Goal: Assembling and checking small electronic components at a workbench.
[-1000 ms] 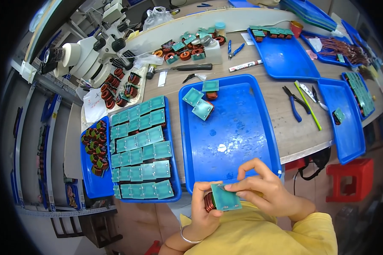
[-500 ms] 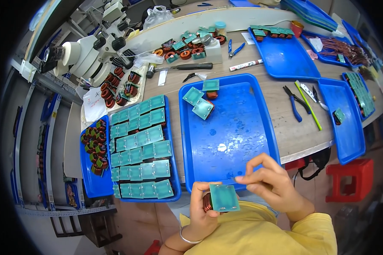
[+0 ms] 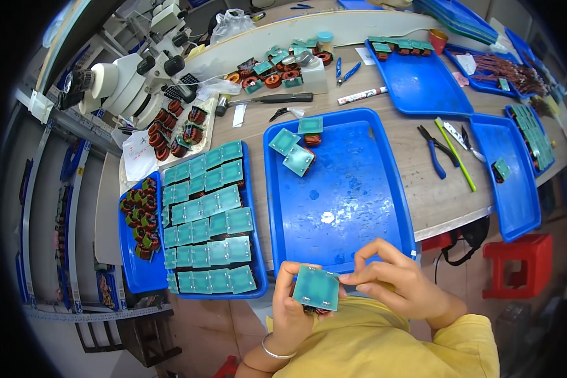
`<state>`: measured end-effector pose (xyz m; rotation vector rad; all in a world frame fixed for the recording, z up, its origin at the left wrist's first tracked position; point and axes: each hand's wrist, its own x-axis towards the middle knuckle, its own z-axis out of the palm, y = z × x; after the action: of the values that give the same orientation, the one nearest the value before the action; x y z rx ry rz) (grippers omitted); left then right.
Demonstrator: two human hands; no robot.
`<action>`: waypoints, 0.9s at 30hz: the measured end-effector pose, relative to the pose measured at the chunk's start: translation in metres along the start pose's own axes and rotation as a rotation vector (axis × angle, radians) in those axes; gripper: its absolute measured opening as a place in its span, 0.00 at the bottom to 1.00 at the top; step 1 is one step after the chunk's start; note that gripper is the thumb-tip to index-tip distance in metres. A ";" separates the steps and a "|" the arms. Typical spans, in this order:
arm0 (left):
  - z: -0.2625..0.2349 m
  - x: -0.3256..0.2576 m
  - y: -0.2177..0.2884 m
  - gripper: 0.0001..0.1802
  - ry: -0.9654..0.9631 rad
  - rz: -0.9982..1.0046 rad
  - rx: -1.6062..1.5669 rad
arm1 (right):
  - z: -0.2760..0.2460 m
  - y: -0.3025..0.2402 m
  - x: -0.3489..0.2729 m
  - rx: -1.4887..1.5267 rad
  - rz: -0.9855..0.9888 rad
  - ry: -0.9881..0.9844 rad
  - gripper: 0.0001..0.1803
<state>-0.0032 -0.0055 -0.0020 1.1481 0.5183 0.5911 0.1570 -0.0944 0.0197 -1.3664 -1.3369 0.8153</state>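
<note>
My left hand (image 3: 290,321) grips a copper-wound coil with a square green circuit board (image 3: 316,287) on its top, held up over my lap at the near edge of the blue tray. The board faces upward, and some dark red winding shows below its lower edge. My right hand (image 3: 406,283) is at the board's upper right corner, fingers bent in a pinch with one tip at the edge. Anything between those fingertips is too small to make out. At the far left of the blue tray (image 3: 394,183) lie several coils with green boards (image 3: 299,162).
Left of me, a blue tray (image 3: 258,291) holds rows of boarded coils, beside a smaller tray (image 3: 132,274) of coils. Pliers (image 3: 431,151) and a green stick (image 3: 458,157) lie on the right. Behind are a hammer (image 3: 277,98), a marker (image 3: 362,96) and a microscope (image 3: 123,82). A red stool (image 3: 516,271) stands right.
The held coil has shifted left and slightly up, its board turning a little. My right hand has come down and left, so its fingertips are now at the board's corner.
</note>
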 end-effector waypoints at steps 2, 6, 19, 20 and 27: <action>0.000 -0.002 -0.001 0.38 0.006 0.010 -0.034 | -0.002 0.000 0.002 -0.020 0.004 -0.023 0.12; 0.000 0.002 0.001 0.38 0.007 0.010 -0.033 | 0.003 0.002 0.003 -0.029 -0.014 0.047 0.12; 0.009 0.001 -0.001 0.43 0.192 0.018 0.119 | 0.014 0.006 0.001 -0.056 0.007 0.059 0.13; 0.009 0.001 -0.002 0.43 0.202 0.011 0.115 | 0.015 0.008 0.001 -0.040 0.000 0.074 0.13; 0.011 0.000 0.001 0.44 0.253 0.027 0.191 | 0.006 0.000 0.005 -0.081 0.059 -0.064 0.13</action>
<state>0.0041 -0.0131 0.0024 1.2692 0.7904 0.7266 0.1526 -0.0883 0.0190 -1.4593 -1.3977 0.8590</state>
